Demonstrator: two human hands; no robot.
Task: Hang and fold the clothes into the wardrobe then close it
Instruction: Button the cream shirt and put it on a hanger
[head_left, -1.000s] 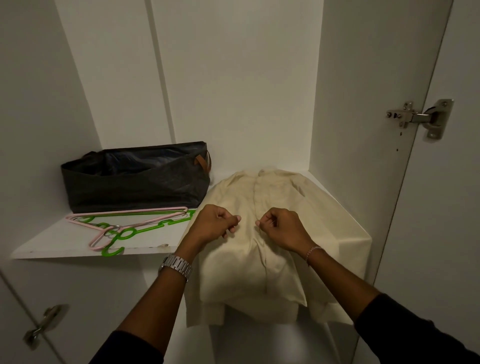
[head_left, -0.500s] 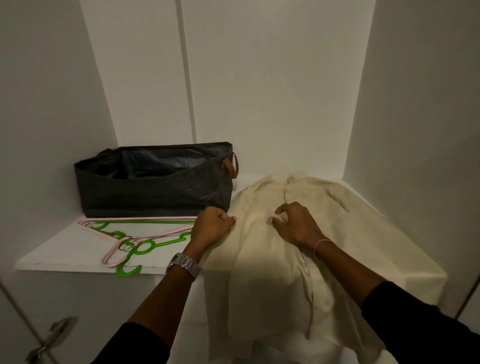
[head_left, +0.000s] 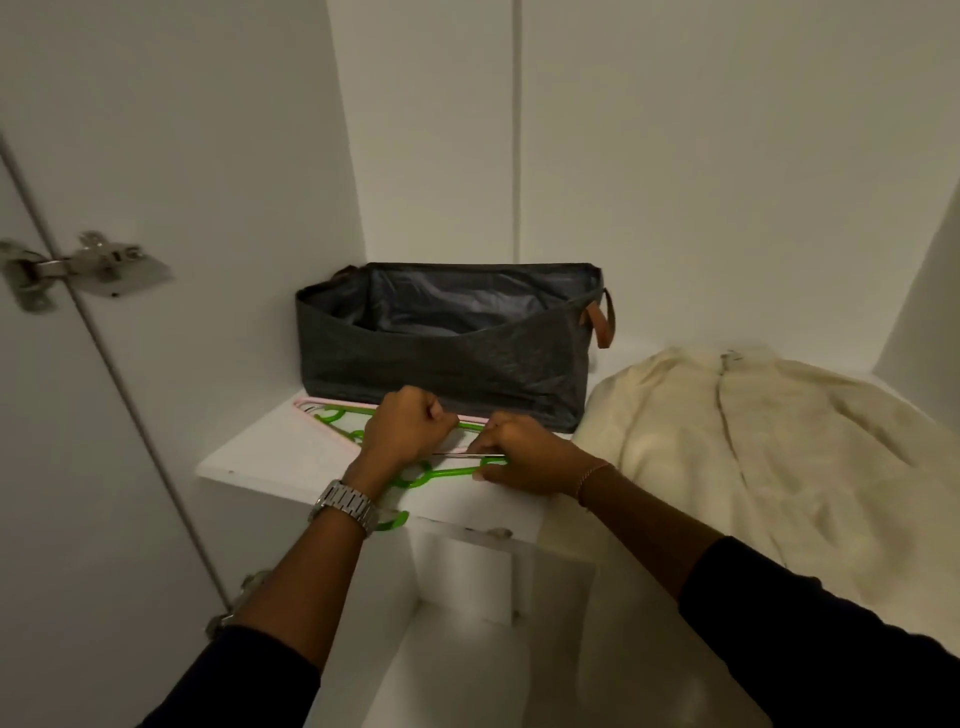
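Both hands down on the hangers on the white shelf (head_left: 249, 457) inside the wardrobe: left hand (head_left: 405, 434) curled in a fist over the green hanger (head_left: 441, 474) and pink hanger (head_left: 332, 404), right hand (head_left: 524, 460) pinching the green one's bar. Just behind, a grey fabric bin (head_left: 457, 358); to the right, a cream garment (head_left: 753, 447) spread flat, spilling over the shelf edge.

A dark grey fabric storage bin (head_left: 447, 353) stands on the white shelf (head_left: 270, 457), pushed to the back, its left end toward the back left corner. Its top is open, showing a shiny grey lining, and its front wall sags in the middle. A tan strap handle (head_left: 602, 325) sits on its right end.
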